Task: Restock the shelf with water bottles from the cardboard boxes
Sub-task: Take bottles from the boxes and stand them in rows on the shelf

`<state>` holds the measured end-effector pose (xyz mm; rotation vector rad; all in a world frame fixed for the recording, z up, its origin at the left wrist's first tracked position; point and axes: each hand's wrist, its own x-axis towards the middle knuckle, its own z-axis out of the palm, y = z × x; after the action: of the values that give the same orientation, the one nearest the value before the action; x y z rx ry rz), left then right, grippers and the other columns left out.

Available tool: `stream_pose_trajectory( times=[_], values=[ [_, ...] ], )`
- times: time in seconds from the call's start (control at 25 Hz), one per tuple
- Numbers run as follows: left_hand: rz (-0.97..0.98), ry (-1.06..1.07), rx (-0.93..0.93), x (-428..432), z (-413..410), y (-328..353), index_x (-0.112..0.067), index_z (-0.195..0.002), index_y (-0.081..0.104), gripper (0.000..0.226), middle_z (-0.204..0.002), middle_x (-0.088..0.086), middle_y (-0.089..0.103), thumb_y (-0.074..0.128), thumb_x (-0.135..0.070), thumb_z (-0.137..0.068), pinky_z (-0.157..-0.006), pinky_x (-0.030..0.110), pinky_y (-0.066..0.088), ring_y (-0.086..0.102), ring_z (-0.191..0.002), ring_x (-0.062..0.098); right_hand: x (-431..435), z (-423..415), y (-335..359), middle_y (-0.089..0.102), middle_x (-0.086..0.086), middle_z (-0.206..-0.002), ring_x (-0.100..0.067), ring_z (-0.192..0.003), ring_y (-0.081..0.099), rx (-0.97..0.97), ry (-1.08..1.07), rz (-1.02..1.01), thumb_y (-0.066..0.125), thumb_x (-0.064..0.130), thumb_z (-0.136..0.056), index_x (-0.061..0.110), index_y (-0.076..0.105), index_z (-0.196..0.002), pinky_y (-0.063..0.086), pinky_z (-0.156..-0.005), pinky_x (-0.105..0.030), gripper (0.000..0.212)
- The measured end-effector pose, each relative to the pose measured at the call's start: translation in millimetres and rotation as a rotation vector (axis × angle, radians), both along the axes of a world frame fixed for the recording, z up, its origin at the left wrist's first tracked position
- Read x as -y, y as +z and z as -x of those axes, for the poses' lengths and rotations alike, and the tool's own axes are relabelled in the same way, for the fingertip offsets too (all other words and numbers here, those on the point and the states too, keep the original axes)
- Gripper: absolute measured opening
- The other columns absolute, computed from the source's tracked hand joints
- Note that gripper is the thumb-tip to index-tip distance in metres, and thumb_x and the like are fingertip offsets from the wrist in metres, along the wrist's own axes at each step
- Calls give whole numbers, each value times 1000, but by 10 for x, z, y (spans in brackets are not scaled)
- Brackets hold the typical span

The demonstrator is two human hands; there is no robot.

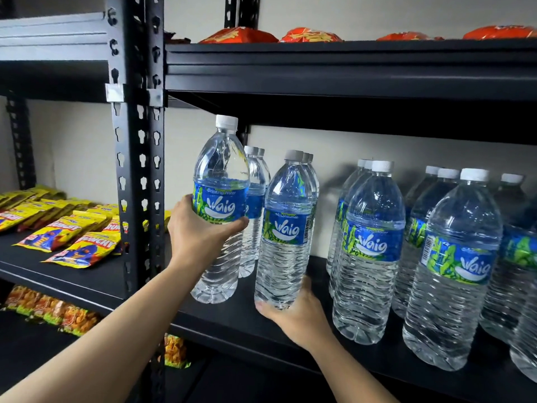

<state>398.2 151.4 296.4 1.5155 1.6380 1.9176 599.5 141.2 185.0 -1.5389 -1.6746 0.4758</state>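
Note:
My left hand (200, 231) grips a clear water bottle (221, 181) with a blue label and white cap, held upright at the left end of the black shelf (319, 341), its base just above the front edge. My right hand (296, 312) cups the base of a second water bottle (286, 228) standing at the shelf's front. Behind both stand more bottles in rows (255, 199). Further right, several bottle rows (374, 248) fill the shelf. No cardboard box is in view.
A black perforated upright post (139, 170) stands just left of the held bottle. Yellow snack packets (72, 228) lie on the neighbouring shelf at left. Orange snack bags (241, 34) sit on the shelf above. More snack packs (52, 309) lie on the level below.

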Motion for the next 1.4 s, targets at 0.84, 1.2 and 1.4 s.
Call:
stream_pose_trajectory(
  times=[0.84,1.2,1.4],
  values=[
    [376,-361,-66,-55,289,-1011,-35,-125,46,90,-112,-15,65,92,-53,-50,-92,31,47,64,-107,9,-297,-137,-99,42,4,-149,-16,-137,41,73,26,233,61,98,-31,29,30,-149,36,-113,-37,140],
    [487,-339,-105,-210,317,-994,-21,-138,37,107,-129,-1,60,89,-59,-52,-100,36,44,59,-117,20,-249,-119,-132,53,8,-140,-12,-128,51,69,3,113,55,101,-33,25,38,-144,44,-107,-34,137],
    [483,-335,-92,-251,257,-985,-23,-136,39,90,-130,0,62,87,-50,-65,-94,33,43,59,-114,21,-208,-122,-90,42,6,-150,-13,-137,42,37,38,135,56,101,-32,26,28,-150,38,-113,-38,142]
  ],
)
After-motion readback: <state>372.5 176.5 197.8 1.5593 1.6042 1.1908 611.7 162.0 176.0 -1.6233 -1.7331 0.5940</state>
